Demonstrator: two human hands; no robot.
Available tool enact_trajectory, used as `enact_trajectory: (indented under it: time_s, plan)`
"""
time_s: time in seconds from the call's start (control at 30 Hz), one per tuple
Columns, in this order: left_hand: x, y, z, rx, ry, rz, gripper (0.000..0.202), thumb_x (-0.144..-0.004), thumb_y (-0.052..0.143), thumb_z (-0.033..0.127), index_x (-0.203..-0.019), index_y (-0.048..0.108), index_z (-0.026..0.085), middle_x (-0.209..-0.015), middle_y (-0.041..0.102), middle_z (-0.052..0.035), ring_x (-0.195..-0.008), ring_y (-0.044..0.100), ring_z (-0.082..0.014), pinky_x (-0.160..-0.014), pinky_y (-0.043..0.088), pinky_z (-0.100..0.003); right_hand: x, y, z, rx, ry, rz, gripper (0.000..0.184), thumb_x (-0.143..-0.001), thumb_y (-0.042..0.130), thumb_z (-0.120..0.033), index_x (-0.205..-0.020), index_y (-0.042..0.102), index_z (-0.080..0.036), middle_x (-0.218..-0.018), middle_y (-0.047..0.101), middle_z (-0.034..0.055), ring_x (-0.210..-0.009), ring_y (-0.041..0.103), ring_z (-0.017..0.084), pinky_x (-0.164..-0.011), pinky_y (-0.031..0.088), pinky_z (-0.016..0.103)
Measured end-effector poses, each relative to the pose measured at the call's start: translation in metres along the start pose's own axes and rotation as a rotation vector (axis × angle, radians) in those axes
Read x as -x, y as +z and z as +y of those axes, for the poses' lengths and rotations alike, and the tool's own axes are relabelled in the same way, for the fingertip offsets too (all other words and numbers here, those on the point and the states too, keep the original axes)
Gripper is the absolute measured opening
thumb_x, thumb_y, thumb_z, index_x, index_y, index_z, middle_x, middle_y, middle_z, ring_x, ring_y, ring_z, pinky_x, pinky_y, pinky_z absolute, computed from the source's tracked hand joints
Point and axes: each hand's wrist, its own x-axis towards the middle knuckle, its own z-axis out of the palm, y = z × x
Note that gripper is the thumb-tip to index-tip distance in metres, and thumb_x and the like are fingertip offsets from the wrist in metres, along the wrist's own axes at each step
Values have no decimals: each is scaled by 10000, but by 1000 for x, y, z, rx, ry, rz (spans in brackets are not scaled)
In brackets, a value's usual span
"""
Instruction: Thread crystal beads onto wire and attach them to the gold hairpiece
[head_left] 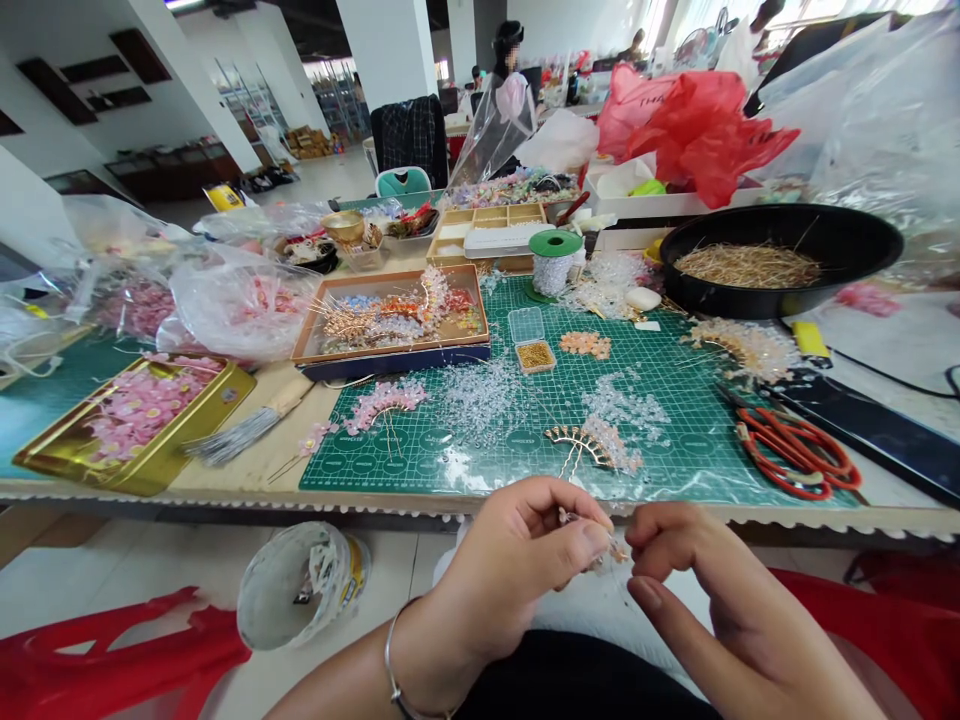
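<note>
A long worktop (240, 465) in a bright workshop is crowded with craft supplies: a green cutting mat (675, 470) strewn with clear beads, a gold-wired beaded hair ornament (581, 445) lying on it, orange-handled scissors (799, 455) and a spool of beaded wire (553, 262). Below the front edge, over the person's lap, the left hand (517, 570) pinches a small beaded wire piece (611, 545) between thumb and forefinger. The piece lies just right of those fingertips, its long axis running roughly sideways toward the right hand (724, 610). That hand's curled fingers sit just beside it, though whether they grip it cannot be told; the left hand holds it closer.
</note>
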Motion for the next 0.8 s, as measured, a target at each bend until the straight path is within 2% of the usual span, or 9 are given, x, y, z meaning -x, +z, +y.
enact_trajectory:
  time_s: [0.2,0.4,0.53,0.73,0.8]
  plan:
    - [1,3,0,-78,40,-25,85,-788,716,225,-799,661,161,-608,490,61,-547,388,-65,-532,291,-226,0,1,-4,115,-57,-15,267,-895,631,-494,-781,634,-254,-843,657,59,-839,680,251,-687,596,348]
    - [1,2,3,-110,29,-36,123,-785,718,252,-809,663,144,-718,569,21,-668,469,-84,-645,356,-225,1,-7,-4,127,-223,-124,118,-943,583,-253,-825,588,-252,-878,643,35,-821,677,177,-678,580,267]
    - [1,1,4,-169,20,-15,151,-792,708,275,-835,660,139,-751,595,1,-681,495,-97,-646,372,-235,3,-7,0,186,-305,-138,75,-945,564,-181,-916,571,-250,-942,622,38,-885,664,166,-751,558,269]
    - [2,1,4,-136,-34,-43,172,-782,720,290,-813,634,144,-735,628,-4,-615,543,-89,-599,433,-227,1,-8,-1,289,-355,-148,13,-953,568,-240,-956,555,-241,-1042,569,72,-942,634,195,-749,547,300]
    - [2,-1,3,-111,-75,-63,172,-772,727,283,-801,629,145,-706,635,0,-615,568,-91,-597,448,-223,-2,-13,-3,299,-373,-171,67,-971,549,-277,-1021,559,-233,-1076,553,78,-980,622,198,-775,543,300]
